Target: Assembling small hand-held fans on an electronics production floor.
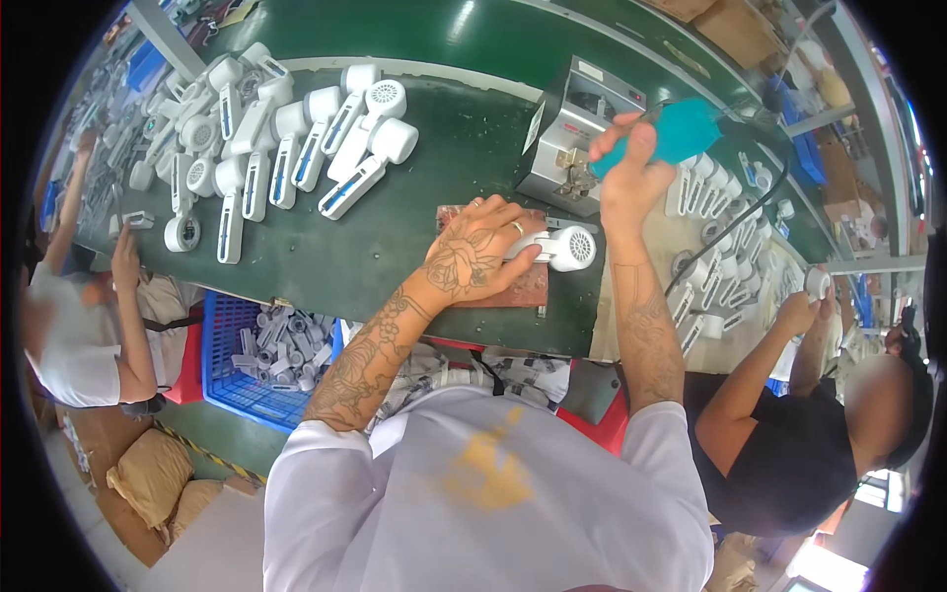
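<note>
My left hand (478,255) presses down on a white hand-held fan (560,247) that lies on a reddish-brown mat (521,286) at the near edge of the green bench (395,237). The fan's round grille points right. My right hand (623,168) is raised above and right of the fan, gripping a teal electric screwdriver (681,133) with a dark cable (735,222) trailing off to the right. A grey metal screw feeder box (572,133) stands just behind the mat, under my right hand.
Several white fans (296,138) lie piled at the bench's left. A blue crate (237,360) of white parts sits under the bench. One person (84,326) works at my left, another person (799,434) at my right beside more white fans (725,257).
</note>
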The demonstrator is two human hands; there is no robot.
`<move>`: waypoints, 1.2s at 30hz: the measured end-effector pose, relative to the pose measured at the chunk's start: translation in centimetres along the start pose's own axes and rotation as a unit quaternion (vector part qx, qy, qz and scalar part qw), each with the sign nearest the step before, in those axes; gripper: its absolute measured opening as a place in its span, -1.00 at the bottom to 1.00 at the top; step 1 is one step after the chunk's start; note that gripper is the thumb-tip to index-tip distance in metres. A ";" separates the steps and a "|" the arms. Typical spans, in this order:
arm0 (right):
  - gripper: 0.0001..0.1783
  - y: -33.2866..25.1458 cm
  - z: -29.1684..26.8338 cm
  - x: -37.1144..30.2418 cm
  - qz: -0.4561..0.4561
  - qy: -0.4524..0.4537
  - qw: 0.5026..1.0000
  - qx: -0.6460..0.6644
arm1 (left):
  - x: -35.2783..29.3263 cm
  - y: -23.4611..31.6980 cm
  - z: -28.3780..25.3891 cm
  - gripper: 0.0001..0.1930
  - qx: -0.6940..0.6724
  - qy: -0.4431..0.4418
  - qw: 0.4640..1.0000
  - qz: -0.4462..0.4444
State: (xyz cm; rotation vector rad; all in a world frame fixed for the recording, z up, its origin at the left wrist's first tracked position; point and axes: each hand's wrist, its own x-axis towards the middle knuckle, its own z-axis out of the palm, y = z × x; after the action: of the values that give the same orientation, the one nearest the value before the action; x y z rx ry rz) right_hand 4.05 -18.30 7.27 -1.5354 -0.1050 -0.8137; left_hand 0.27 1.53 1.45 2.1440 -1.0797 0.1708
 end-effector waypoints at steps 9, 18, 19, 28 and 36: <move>-0.55 -0.8 0.3 -1.4 0.038 -0.023 0.999 -0.012 | -0.4 -0.6 0.3 -0.69 -0.018 0.015 1.000 0.015; -0.35 -3.6 -1.4 -7.1 0.089 -0.052 0.990 0.101 | -0.4 -0.3 0.5 -0.65 -0.015 -0.031 0.999 -0.027; -0.36 -3.6 -1.3 -7.2 0.090 -0.056 0.989 0.101 | -0.3 -0.3 0.3 -0.65 -0.014 -0.041 0.999 -0.030; -0.39 -2.5 -1.0 -8.4 0.108 -0.055 0.988 0.095 | -0.3 -0.3 0.5 -0.65 -0.018 -0.047 0.998 -0.030; -0.38 -2.5 -0.6 -8.7 0.105 -0.041 0.989 0.096 | -0.7 -0.4 1.2 -0.65 -0.005 -0.003 1.000 -0.028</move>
State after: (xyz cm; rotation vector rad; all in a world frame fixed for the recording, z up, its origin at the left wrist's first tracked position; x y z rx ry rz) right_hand -3.95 -14.98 4.62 -1.3715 -0.0786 -0.5567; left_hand -0.08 1.41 0.06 2.1653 -1.0201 0.1328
